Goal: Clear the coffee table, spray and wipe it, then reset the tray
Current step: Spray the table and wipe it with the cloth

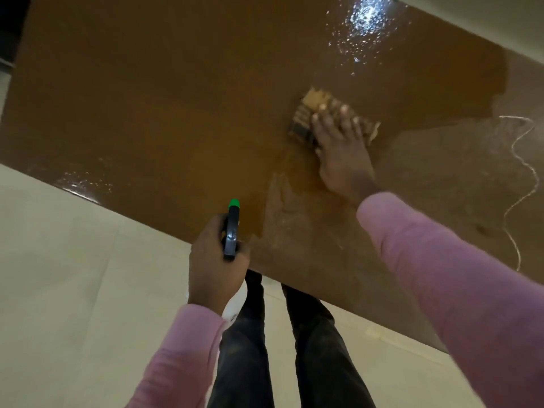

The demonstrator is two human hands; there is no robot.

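**Wet tabletop, one hand wiping, one hand on the sprayer**

We see the coffee table as a broad brown slab, and its surface comes in two tones: a darker, glossy amber sheet over most of it, and a duller, paler patch along the table's near right part. Bright droplets glint at the table's far right corner, and a fainter sparkle sits by its near left edge. A thin white wavy line runs down the table's right side (thread or a trail of foam, we cannot tell which).

On the table's right half lies the cloth, tan at its far end with dark stripes, blurred in outline. Our right hand lies flat on top of it, fingers straight and spread, pressing it onto the tabletop right at the boundary between the glossy and dull zones.

Our left hand hovers at the table's near edge, fingers curled round the neck of the spray bottle; its black head and green nozzle tip point out over the tabletop, and a bit of its white body shows below the hand, off the table.
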